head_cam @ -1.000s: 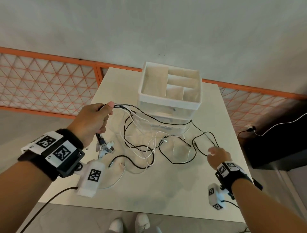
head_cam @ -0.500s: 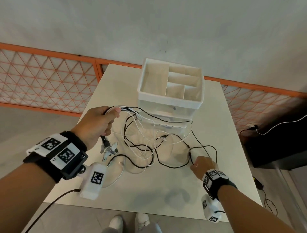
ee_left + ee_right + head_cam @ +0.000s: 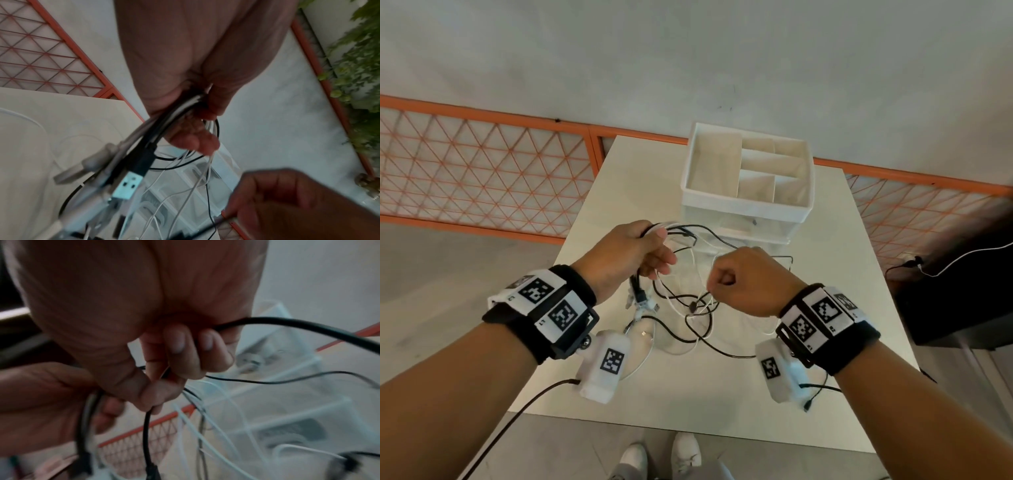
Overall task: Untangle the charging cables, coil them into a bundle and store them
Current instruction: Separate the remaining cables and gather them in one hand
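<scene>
A tangle of black and white charging cables [image 3: 688, 308] hangs and lies over the middle of the white table [image 3: 722, 404]. My left hand [image 3: 635, 255] is raised above the table and grips a bunch of these cables [image 3: 170, 113]; their USB plugs [image 3: 129, 186] dangle below the fist. To its right, my right hand [image 3: 743, 279] is curled round a black cable [image 3: 287, 322], whose end drops below the fingers [image 3: 180, 353]. Both hands are close together in front of the white storage box [image 3: 746, 202].
The storage box has several open compartments on top and clear drawers [image 3: 750, 233] beneath, at the table's far side. An orange lattice fence [image 3: 482, 171] runs behind the table. A dark unit [image 3: 962, 291] with a white lead stands to the right. My shoes [image 3: 664, 459] show below the near edge.
My right hand left the table's right side, took hold of a black cable and rose toward my left hand. The left hand kept its bunch and shifted slightly right.
</scene>
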`<state>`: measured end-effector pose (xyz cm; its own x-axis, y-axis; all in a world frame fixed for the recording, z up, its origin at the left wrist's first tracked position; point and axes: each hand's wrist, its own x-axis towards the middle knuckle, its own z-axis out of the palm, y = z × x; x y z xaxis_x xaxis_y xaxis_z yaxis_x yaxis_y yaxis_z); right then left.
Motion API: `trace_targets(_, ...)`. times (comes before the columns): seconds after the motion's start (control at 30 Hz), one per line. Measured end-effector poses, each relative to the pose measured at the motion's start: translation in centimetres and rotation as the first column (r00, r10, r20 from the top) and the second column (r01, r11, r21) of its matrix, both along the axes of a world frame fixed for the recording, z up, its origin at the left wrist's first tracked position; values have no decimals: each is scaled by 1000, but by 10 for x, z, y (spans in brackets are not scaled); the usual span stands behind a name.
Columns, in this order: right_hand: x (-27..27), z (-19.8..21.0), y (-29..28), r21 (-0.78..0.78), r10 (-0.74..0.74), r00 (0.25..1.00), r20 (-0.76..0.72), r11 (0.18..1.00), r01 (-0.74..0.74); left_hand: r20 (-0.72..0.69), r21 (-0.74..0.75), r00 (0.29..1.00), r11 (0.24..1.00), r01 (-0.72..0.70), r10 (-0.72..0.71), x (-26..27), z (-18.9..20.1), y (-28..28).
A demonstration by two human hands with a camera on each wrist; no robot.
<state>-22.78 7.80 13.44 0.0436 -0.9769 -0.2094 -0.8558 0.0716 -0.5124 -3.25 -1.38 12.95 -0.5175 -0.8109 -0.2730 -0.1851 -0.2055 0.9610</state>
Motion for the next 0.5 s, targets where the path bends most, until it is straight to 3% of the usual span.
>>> trace_targets(0.17,35,10,-21,-178,78,996,52,982,-67,-28,-14,995,995,99,-100,-3,3,9)
trace_targets(0.33,41,10,-31,-245,-111,974,195,957,158,59,-102,995,991,85,-80,2,6,7)
trace_targets(0.5,1,11,-30,-202,-280,944,174,928,313,189,-205,980,974,101,-62,27,31,-3)
